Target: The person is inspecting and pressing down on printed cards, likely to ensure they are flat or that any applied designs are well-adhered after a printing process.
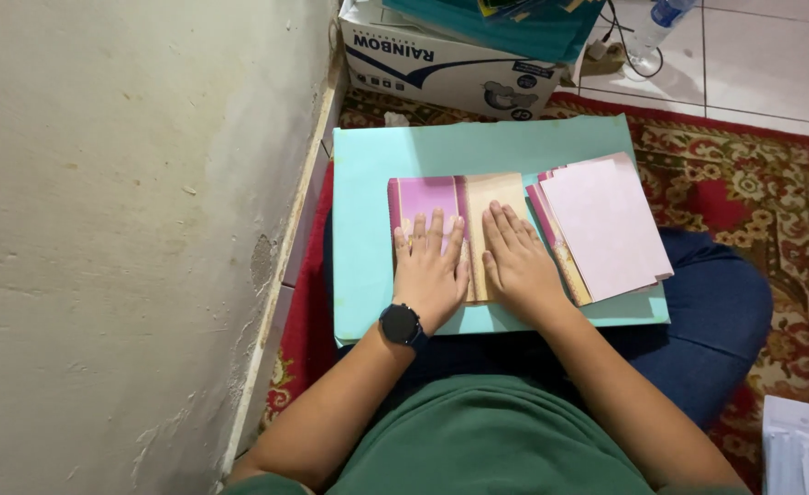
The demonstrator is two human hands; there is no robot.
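Board: the turquoise board (368, 229) lies across your lap.
Left hand: your left hand (430, 270) lies flat, fingers spread, on the purple striped card (427, 197) at the board's middle.
Right hand: your right hand (517, 261) lies flat on the card's beige half, grasping nothing.
Stack: the pink card stack (606, 225) sits on the board's right part.
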